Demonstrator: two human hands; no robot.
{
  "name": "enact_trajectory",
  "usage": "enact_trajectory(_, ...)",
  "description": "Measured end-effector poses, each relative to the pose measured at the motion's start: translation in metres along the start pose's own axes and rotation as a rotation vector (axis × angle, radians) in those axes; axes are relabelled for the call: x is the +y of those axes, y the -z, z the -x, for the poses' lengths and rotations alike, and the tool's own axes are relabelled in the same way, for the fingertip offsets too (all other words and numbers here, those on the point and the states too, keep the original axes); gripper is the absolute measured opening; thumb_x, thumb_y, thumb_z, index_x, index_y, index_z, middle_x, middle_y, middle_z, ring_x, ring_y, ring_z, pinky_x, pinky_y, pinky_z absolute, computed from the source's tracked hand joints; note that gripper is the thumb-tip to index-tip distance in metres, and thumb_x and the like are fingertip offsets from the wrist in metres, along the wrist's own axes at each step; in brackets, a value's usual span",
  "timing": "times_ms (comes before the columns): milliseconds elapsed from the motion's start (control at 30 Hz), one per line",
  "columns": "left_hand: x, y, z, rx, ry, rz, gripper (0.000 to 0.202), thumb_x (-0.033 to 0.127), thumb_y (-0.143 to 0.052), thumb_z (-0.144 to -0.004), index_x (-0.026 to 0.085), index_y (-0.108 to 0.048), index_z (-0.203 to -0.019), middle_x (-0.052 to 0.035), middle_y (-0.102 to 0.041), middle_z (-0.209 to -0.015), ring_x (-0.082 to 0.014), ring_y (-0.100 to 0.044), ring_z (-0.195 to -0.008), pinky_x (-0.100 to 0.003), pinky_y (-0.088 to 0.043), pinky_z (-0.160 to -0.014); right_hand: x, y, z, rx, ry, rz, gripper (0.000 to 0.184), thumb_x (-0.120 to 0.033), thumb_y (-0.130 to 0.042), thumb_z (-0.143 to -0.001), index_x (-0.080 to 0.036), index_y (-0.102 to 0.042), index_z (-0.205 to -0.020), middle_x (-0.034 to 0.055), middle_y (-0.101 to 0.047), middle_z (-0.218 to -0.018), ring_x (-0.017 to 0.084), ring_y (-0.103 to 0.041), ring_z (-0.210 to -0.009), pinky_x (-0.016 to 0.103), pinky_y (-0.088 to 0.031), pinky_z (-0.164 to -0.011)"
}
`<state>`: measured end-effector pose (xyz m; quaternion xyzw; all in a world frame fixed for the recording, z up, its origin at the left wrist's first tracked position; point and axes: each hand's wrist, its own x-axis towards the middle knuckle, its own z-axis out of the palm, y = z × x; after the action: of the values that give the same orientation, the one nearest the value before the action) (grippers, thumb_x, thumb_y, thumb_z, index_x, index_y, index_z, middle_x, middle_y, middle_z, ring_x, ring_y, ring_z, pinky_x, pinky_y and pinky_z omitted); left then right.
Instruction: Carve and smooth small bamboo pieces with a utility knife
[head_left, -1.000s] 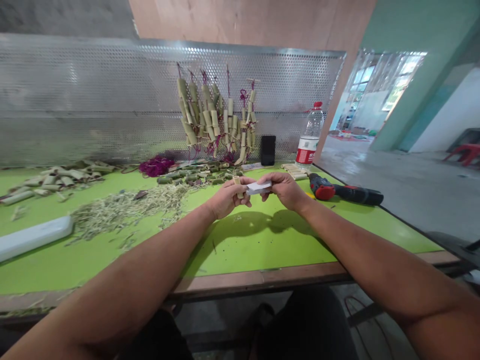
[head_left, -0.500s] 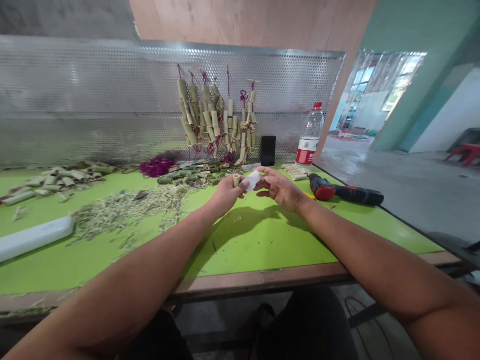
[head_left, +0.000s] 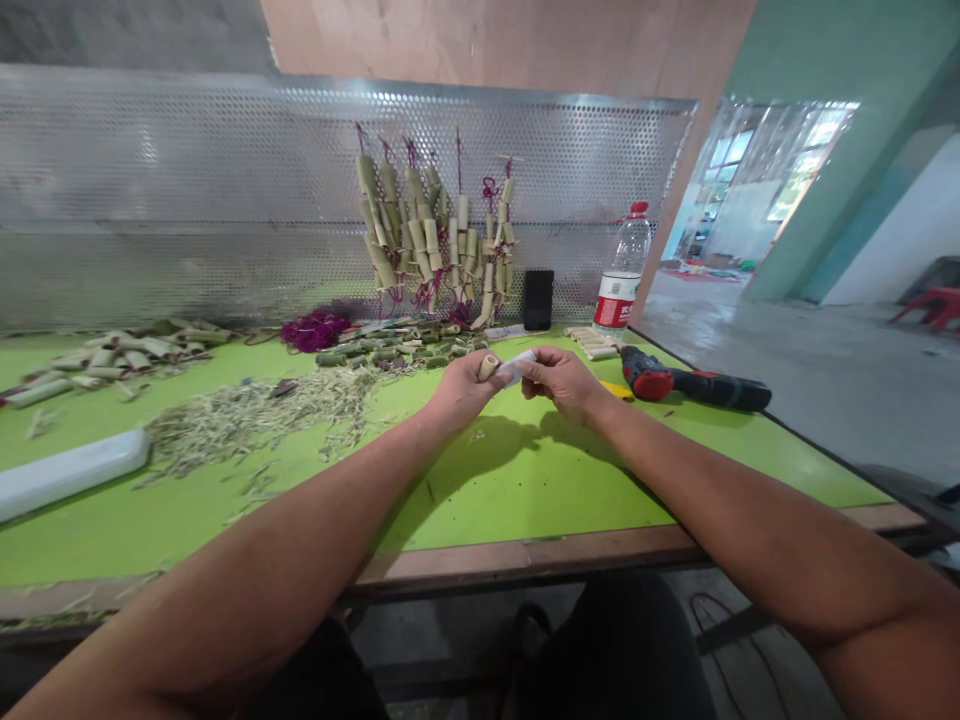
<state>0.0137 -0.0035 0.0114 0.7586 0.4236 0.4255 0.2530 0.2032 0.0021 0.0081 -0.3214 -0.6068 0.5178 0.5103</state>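
At the far left of the green tabletop [head_left: 600, 500] lay a white plastic strip [head_left: 71, 475], with cut bamboo pieces [head_left: 112, 355] behind it and a spread of pale bamboo shavings [head_left: 255, 425] to its right. Further along sat a tangle of purple cord [head_left: 315, 331] and a row of green bamboo segments [head_left: 390, 352], while strings of bamboo tubes [head_left: 427, 235] hung against a perforated metal panel [head_left: 187, 200] behind them. At the middle of the table, the left hand [head_left: 465, 392] was closed around a short bamboo tube [head_left: 488, 367], gripping it between thumb and fingers with one open end showing. A white folded sheet [head_left: 519, 367], perhaps sandpaper though it was too small to be sure, met the tube just to its right, pinched by the right hand [head_left: 562, 385], which was narrowly closed on it. Beyond that hand stood a black phone [head_left: 538, 300] and a plastic bottle with a red label [head_left: 619, 275], and a red-and-black cordless drill [head_left: 694, 388] lay further right on the table
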Motion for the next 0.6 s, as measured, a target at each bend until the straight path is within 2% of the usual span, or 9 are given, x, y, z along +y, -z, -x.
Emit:
enact_trajectory(67, -0.002, 0.002, -0.001, 0.024, -0.032, -0.055, 0.023, 0.039, -0.060, -0.083, 0.017, -0.058, -0.077, 0.0026, -0.051, -0.065, -0.0120, -0.045, -0.060, -0.024, -0.032, -0.056, -0.003, 0.000, 0.001, -0.016, -0.126, -0.102, 0.046, -0.063, -0.071, -0.071, -0.021, -0.066, -0.090, 0.0011, -0.067, -0.076, 0.015, -0.062, -0.064, 0.026, -0.051, -0.051)
enact_trajectory(133, -0.005, 0.004, -0.003, 0.025, -0.109, -0.134, 0.019, 0.036, -0.059, -0.084, 0.017, -0.061, -0.080, 0.0009, -0.058, -0.070, -0.0138, -0.049, -0.065, -0.024, -0.034, -0.059, -0.006, 0.000, 0.002, -0.052, -0.298, -0.180, 0.059, -0.075, -0.053, -0.079, -0.020, -0.064, -0.095, 0.0060, -0.069, -0.084, 0.018, -0.065, -0.066, 0.028, -0.052, -0.047)
enact_trajectory(200, -0.008, 0.006, -0.005, -0.009, -0.222, -0.229, 0.014, 0.031, -0.057, -0.086, 0.018, -0.064, -0.083, -0.0015, -0.062, -0.077, -0.0160, -0.053, -0.071, -0.025, -0.036, -0.065, -0.007, 0.001, 0.003, -0.128, -0.464, -0.197, 0.064, -0.077, -0.039, -0.084, -0.018, -0.063, -0.095, 0.0091, -0.070, -0.081, 0.019, -0.065, -0.059, 0.029, -0.051, -0.044)
enact_trajectory(267, -0.010, 0.007, -0.006, -0.056, -0.312, -0.305, 0.013, 0.026, -0.054, -0.088, 0.019, -0.065, -0.085, -0.0036, -0.064, -0.082, -0.0180, -0.055, -0.078, -0.027, -0.038, -0.071, -0.006, 0.002, 0.004, -0.202, -0.546, -0.202, 0.054, -0.067, -0.042, -0.090, -0.017, -0.063, -0.093, 0.0080, -0.069, -0.074, 0.017, -0.062, -0.053, 0.028, -0.051, -0.043)
enact_trajectory(333, -0.010, 0.007, -0.006, -0.103, -0.363, -0.336, 0.014, 0.024, -0.053, -0.088, 0.019, -0.065, -0.086, -0.0053, -0.064, -0.084, -0.0199, -0.056, -0.084, -0.028, -0.039, -0.076, -0.005, 0.003, 0.004, -0.217, -0.528, -0.205, 0.034, -0.048, -0.053, -0.092, -0.016, -0.063, -0.088, 0.0041, -0.066, -0.067, 0.013, -0.058, -0.048, 0.025, -0.049, -0.043)
enact_trajectory(400, -0.008, 0.005, -0.005, -0.142, -0.366, -0.308, 0.012, 0.025, -0.055, -0.087, 0.019, -0.064, -0.084, -0.0060, -0.062, -0.084, -0.0210, -0.055, -0.086, -0.030, -0.039, -0.077, -0.004, 0.004, 0.004, -0.211, -0.481, -0.197, 0.015, -0.031, -0.062, -0.088, -0.016, -0.063, -0.086, 0.0007, -0.063, -0.063, 0.010, -0.054, -0.046, 0.021, -0.048, -0.043)
enact_trajectory(467, -0.005, 0.002, -0.004, -0.144, -0.276, -0.197, 0.010, 0.027, -0.059, -0.085, 0.019, -0.063, -0.088, -0.0049, -0.060, -0.083, -0.0197, -0.054, -0.083, -0.029, -0.040, -0.074, -0.003, 0.006, 0.002, -0.188, -0.444, -0.192, 0.010, -0.023, -0.067, -0.083, -0.016, -0.065, -0.090, -0.0006, -0.061, -0.062, 0.009, -0.052, -0.046, 0.019, -0.047, -0.043)
enact_trajectory(600, -0.001, -0.004, -0.004, -0.105, 0.174, 0.202, 0.030, 0.025, -0.058, -0.082, 0.019, -0.052, -0.111, 0.0012, -0.050, -0.075, -0.0122, -0.045, -0.062, -0.024, -0.037, -0.057, -0.002, 0.010, -0.003, -0.003, -0.270, -0.155, 0.025, -0.024, -0.071, -0.080, -0.016, -0.065, -0.103, -0.0010, -0.061, -0.065, 0.008, -0.052, -0.051, 0.018, -0.045, -0.045)
